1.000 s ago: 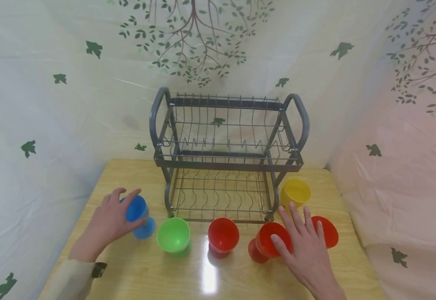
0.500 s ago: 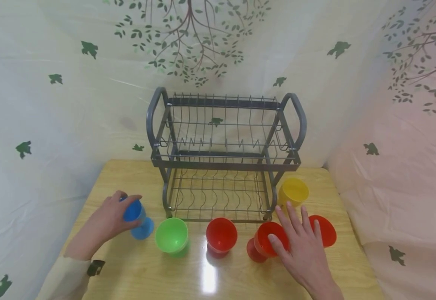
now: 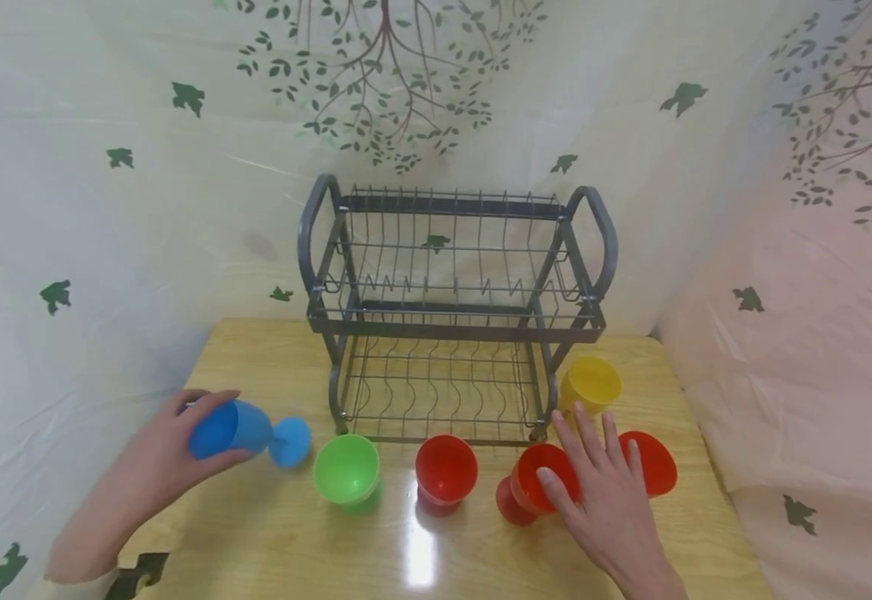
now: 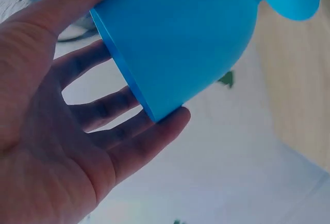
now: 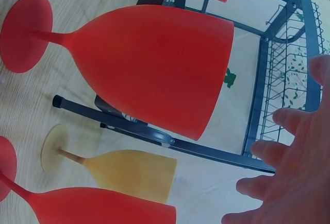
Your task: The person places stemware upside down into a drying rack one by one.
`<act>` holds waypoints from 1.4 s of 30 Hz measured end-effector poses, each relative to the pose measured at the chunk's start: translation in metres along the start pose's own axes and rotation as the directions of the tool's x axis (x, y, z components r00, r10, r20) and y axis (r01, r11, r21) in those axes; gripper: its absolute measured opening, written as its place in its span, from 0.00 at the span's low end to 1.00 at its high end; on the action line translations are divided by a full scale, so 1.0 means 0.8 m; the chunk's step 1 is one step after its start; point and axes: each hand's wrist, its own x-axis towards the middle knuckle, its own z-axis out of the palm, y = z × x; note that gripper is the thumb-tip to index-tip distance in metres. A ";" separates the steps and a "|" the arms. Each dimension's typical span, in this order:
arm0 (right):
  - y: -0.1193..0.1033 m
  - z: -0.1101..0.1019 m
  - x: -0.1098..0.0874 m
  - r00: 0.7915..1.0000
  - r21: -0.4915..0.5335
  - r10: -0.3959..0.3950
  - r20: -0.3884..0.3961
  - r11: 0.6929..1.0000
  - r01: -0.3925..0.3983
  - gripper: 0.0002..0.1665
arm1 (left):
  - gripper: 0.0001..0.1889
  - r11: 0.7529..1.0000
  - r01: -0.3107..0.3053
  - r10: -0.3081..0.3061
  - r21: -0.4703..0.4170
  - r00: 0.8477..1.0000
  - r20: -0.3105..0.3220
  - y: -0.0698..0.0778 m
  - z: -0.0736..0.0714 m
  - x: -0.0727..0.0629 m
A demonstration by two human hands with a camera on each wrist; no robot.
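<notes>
On the left, my left hand grips a blue plastic goblet around its rim, thumb on one side and fingers on the other. The goblet tilts with its mouth toward the palm and its round foot pointing right; the left wrist view shows the bowl and stem in full. My right hand is spread above two red goblets, overlapping the nearer red goblet and the outer red goblet. In the right wrist view the fingers stand apart from the rim of the closest red goblet.
A dark two-tier dish rack stands at the back of the wooden table. A green goblet and another red goblet stand upright before it. Beside its right leg is a yellow goblet. Leaf-printed sheets hang behind.
My left hand has closed on the blue goblet and moved left and nearer, tipping it from upright so the mouth faces the palm. The right hand has stayed almost still.
</notes>
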 end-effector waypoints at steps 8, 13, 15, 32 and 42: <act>-0.004 0.002 -0.002 0.997 0.034 -0.032 -0.067 0.999 0.034 0.43 | 0.45 0.990 0.071 -0.085 -0.125 0.990 -0.112 -0.011 -0.040 -0.034; -0.011 -0.001 -0.002 0.998 0.079 -0.028 -0.058 0.996 0.032 0.43 | 0.46 0.962 0.130 -0.162 -0.242 0.979 -0.120 -0.010 -0.048 -0.045; -0.015 -0.002 -0.002 0.998 0.096 -0.025 -0.051 0.995 0.030 0.44 | 0.45 0.942 0.141 -0.179 -0.306 0.978 -0.103 -0.010 -0.049 -0.047; -0.056 0.001 0.001 0.999 0.362 -0.052 0.006 0.931 0.046 0.43 | 0.36 0.504 -0.116 -0.083 -0.856 0.980 -0.181 0.022 -0.009 -0.036; -0.077 0.003 0.007 0.999 0.460 -0.044 0.006 0.887 0.036 0.42 | 0.33 0.370 -0.017 -0.083 -0.929 0.995 -0.051 0.100 0.038 -0.022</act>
